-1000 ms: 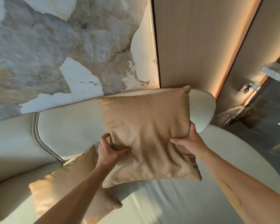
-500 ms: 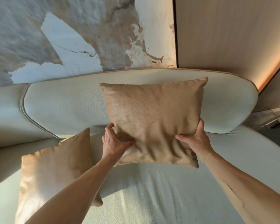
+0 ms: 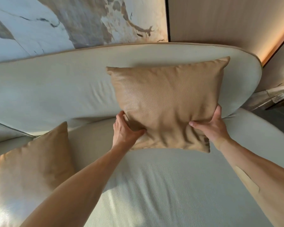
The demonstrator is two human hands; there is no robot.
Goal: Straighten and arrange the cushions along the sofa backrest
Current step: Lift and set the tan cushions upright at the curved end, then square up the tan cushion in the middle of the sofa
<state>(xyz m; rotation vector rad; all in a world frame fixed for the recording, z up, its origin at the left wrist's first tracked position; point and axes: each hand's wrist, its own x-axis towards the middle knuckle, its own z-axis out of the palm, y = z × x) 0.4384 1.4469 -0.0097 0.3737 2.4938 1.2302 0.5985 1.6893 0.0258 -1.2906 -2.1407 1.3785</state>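
A square tan leather cushion stands just right of the frame's centre, its back against the pale cream curved sofa backrest and its lower edge on the cream seat. Both hands grip it low down: the left hand pinches the lower left edge, thumb dug into the front face and fingers wrapped behind, and the right hand does the same at the lower right edge, thumb across the front and fingers curled round the side. The leather creases between the two thumbs. The cushion is tilted, its top edge rising towards the upper right so that the top right corner sits higher than the top left, and its bottom edge slopes down to the right. Levelling it looks to call for the right side to drop or the left to lift; both hands are equally placed for that turn. A second tan leather cushion leans at the lower left of the frame, well apart from the first.
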